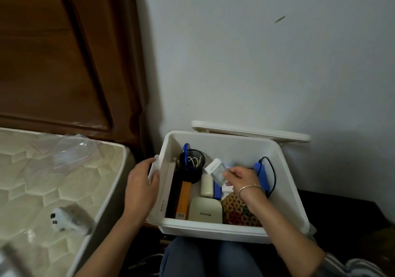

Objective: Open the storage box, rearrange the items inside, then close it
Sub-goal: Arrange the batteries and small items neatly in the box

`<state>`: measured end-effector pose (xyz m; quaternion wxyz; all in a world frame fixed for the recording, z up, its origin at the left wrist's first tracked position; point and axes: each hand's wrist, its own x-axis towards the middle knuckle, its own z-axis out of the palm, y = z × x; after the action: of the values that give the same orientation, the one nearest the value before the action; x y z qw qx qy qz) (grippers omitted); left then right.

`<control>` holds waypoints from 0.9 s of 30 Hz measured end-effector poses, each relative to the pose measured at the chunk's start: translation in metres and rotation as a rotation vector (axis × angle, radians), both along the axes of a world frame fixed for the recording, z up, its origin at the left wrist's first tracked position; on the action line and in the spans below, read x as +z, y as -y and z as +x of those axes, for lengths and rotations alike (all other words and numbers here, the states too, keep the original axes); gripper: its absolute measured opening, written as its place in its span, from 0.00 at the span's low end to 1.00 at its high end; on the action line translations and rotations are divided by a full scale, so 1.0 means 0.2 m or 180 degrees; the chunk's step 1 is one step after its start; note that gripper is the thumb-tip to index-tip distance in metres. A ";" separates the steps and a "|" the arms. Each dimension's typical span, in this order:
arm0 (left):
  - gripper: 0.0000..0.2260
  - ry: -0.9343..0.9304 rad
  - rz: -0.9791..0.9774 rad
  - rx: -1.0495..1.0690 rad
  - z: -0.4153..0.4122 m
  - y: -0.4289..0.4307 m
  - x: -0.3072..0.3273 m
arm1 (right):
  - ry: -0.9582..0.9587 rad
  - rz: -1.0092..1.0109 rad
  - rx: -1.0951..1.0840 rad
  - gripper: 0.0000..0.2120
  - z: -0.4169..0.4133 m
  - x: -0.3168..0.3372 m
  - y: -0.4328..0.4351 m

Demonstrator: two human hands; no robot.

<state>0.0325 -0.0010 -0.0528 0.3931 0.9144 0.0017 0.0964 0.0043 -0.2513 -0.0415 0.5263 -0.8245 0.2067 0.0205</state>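
While the left hand [141, 188] grips the open storage box [213, 229] by its left wall, the right hand [239, 176] pinches a small bottle [214, 171] over the box's middle, its cap slanting away and leftward. Any slot below lies nearest the right hand.

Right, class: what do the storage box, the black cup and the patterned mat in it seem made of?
Storage box: white plastic, smooth matt moulded walls. Black cup: probably wire mesh; contents show through. Patterned mat: perhaps woven or beaded fibre, tan openwork; unclear.
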 end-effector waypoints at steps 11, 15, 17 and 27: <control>0.15 -0.0469 0.0205 0.0063 0.04 -0.01 -0.17 | -0.1671 -0.1775 0.1073 0.12 0.38 -0.31 -0.15; 0.14 -0.0408 0.0210 0.0047 0.04 -0.01 -0.17 | -0.1672 -0.1834 0.1023 0.15 0.43 -0.39 -0.19; 0.14 -0.0414 0.0173 0.0068 0.04 -0.01 -0.18 | -0.1535 -0.1806 0.1002 0.14 0.44 -0.42 -0.21; 0.15 -0.0498 -0.0001 0.0192 0.04 -0.02 -0.20 | -0.0917 -0.1902 0.0857 0.09 0.43 -0.51 -0.20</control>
<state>0.0400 0.0021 -0.0925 0.3888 0.9186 0.0601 0.0364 0.0897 -0.2109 -0.1428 0.2199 -0.9505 0.1652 0.1443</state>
